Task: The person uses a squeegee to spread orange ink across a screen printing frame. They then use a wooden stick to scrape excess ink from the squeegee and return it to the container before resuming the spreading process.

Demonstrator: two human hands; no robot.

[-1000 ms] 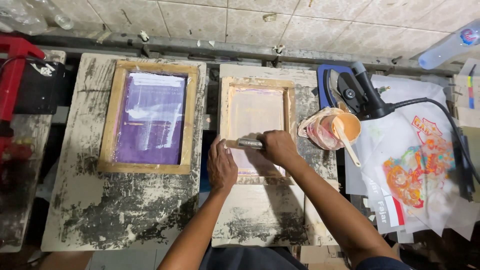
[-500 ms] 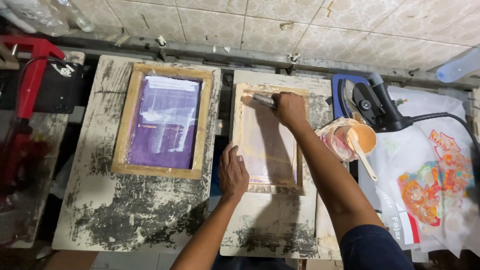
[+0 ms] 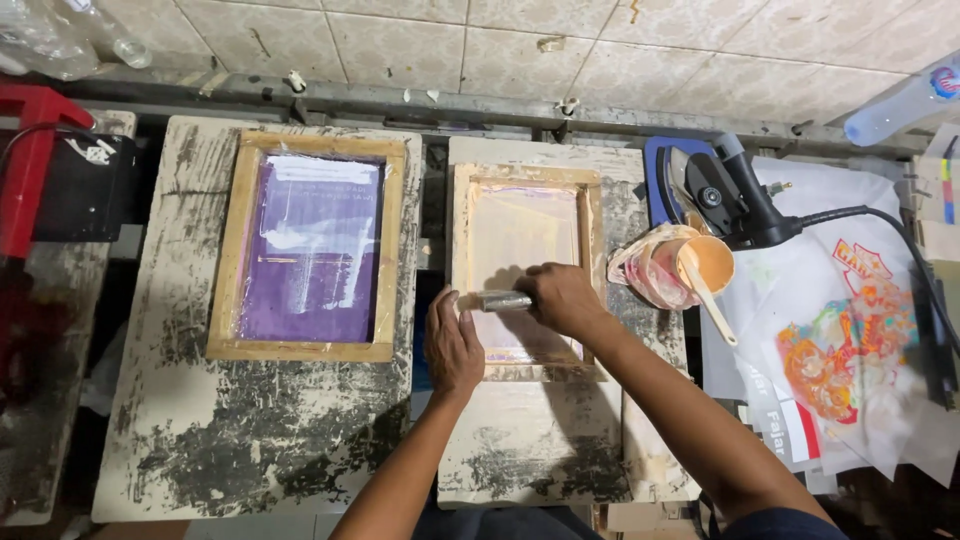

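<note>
While the right hand (image 3: pixel 562 298) is closed around the handle of a squeegee (image 3: pixel 497 300) laid across the mesh, the left hand (image 3: pixel 452 345) lies flat, fingers together, on the lower left rail of the pale wooden screen frame (image 3: pixel 527 271), pinning it to the worn white board (image 3: pixel 540 440) beneath. That frame sits just right of centre in the picture, and the squeegee stands in its lower half, near the bottom rail. By the look of it, the step in hand is a print stroke, with ink being drawn over the mesh. As a judgement, finishing the stroke calls for even downward pressure on the blade and a steady left hand, so the frame does not shift on the board.

To the left, on its own board on the table, lies a second frame with a purple screen (image 3: pixel 310 255), untouched. At the right of the working frame stands an orange ink cup (image 3: pixel 690 270) with a stick leaning in it, and beyond it a black heat tool (image 3: pixel 730 195) and a printed transfer sheet (image 3: pixel 840 350).
</note>
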